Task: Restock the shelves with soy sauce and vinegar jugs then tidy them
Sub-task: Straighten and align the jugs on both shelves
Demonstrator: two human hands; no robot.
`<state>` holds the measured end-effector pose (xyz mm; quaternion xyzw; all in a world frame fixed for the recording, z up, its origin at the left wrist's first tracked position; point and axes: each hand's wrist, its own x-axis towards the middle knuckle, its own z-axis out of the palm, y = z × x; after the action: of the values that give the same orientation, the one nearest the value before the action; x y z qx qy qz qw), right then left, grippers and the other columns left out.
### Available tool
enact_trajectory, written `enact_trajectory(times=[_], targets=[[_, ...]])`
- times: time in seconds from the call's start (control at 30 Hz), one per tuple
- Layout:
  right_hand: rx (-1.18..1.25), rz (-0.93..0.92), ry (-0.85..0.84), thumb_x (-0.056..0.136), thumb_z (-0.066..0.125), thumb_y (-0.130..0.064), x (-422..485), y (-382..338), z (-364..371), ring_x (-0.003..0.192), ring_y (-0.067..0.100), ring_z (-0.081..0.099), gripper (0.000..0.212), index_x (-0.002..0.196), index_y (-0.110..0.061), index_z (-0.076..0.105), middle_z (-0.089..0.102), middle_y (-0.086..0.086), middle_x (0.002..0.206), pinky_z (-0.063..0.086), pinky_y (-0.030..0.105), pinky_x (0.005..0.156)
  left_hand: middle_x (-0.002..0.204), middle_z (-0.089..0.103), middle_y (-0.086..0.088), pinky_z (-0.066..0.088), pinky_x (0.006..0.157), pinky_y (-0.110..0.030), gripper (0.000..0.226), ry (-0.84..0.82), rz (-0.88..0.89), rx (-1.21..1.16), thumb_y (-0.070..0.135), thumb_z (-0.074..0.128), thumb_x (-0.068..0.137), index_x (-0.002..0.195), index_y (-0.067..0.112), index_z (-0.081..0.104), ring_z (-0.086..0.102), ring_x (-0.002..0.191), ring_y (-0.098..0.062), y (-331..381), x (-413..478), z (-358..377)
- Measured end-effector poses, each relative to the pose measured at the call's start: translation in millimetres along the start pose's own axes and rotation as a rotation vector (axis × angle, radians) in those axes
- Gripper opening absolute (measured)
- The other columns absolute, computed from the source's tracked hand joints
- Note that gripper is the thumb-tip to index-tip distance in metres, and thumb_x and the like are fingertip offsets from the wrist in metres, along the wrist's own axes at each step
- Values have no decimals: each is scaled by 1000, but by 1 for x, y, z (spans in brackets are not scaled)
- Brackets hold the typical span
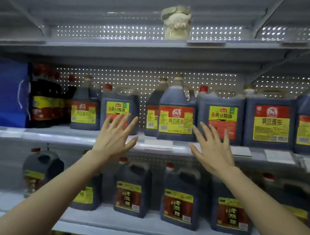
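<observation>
Between the left hand (113, 141) and right hand (214, 152), fingers (125, 123) spread apart, stands a soy sauce jug (176, 117).

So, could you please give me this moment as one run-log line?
left hand: fingers spread, empty | right hand: fingers spread, empty | soy sauce jugs: upright on middle shelf, behind both hands
</observation>
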<state>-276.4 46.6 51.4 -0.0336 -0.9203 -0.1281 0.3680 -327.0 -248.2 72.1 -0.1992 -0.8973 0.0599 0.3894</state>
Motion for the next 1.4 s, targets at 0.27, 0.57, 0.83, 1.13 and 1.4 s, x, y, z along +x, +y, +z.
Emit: enact_trajectory(times=[0.27, 0.57, 0.83, 1.13, 1.4], targets=[[-32, 5, 59, 91, 12, -56, 67, -46, 15, 139, 31, 31, 65, 148, -26, 23, 29, 9, 153, 21, 61, 106, 161, 6, -2, 7, 117, -42, 69, 13, 8, -109, 59, 5, 93, 153, 26, 0, 4, 148, -22, -19, 49, 29], [23, -90, 337, 94, 25, -58, 129, -47, 47, 144, 31, 16, 62, 149, -33, 16, 21, 5, 156, 16, 62, 110, 158, 21, -7, 15, 116, -41, 83, 162, 57, -171, 61, -2, 83, 152, 19, 14, 15, 146, -24, -21, 129, 42], [118, -110, 479, 94, 29, -57, 135, -46, 62, 145, 26, 9, 59, 148, -36, 20, 18, 0, 157, 8, 60, 112, 154, 27, -13, 35, 102, -44, 58, 201, 12, -308, 41, 33, 101, 150, 13, 20, 36, 133, -32, -13, 205, 33], [129, -66, 513, 93, 27, -60, 139, -51, 61, 144, 24, 13, 58, 147, -38, 22, 21, -2, 155, 6, 58, 112, 134, 50, -14, 45, 94, -46, 63, -13, 0, -740, 46, 46, 95, 146, 20, 19, 55, 111, -34, 6, 267, 54], [154, 40, 530, 93, 21, -64, 145, -66, 60, 144, 21, 13, 59, 147, -40, 21, 17, -7, 157, 9, 61, 108, 129, 56, -19, 39, 85, -35, 61, 57, -253, -948, 49, 54, 90, 132, 7, 41, 54, 114, -36, 23, 303, 60]])
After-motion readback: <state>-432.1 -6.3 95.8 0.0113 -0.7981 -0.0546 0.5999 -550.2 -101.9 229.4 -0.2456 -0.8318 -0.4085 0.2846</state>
